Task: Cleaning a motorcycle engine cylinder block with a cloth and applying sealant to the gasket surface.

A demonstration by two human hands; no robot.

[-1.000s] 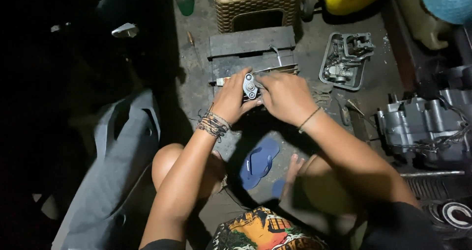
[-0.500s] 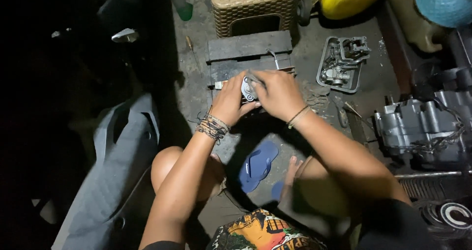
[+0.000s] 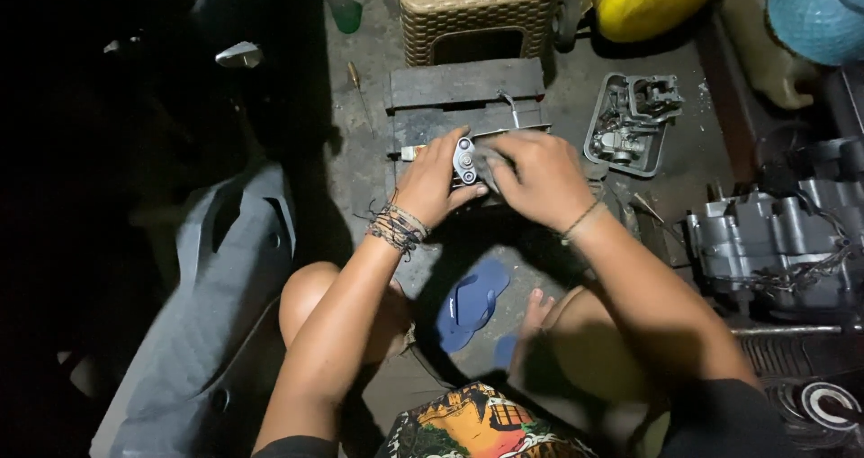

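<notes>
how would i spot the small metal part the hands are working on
Find the dark wooden block on the floor before the woven stool. At its near edge the left hand holds a small silver metal part, the only shiny piece there, with round holes in its face.

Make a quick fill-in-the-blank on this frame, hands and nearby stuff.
1. The left hand grips a small ____ part with round holes.
2. The flip-flop between the knees is ____.
3. The tray of parts lies to the ____ of the right hand.
Missing: metal; blue; right
</notes>
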